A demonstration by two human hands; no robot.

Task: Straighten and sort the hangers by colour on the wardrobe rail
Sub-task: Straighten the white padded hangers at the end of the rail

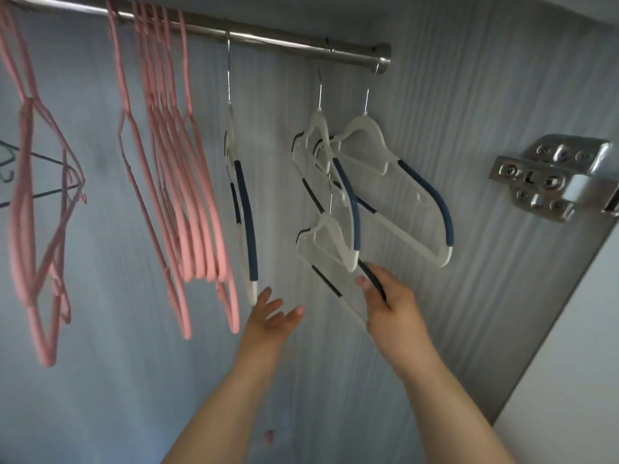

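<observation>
The right hand [385,304] grips a dangling white, navy-padded plastic hanger [338,244], while the left hand [274,318] hovers with fingers spread.

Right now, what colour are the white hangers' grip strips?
Grip strips are dark blue; head view.

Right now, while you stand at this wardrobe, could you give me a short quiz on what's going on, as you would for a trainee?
1. True or false: the pink hangers hang left of the white hangers on the rail.
2. What does the right hand grip? A) the rail B) the lowest white hanger, which hangs from another hanger C) a pink one
3. Fill in: the left hand holds nothing; its fingers are ___.

Key: 1 true; 2 B; 3 open.
</observation>
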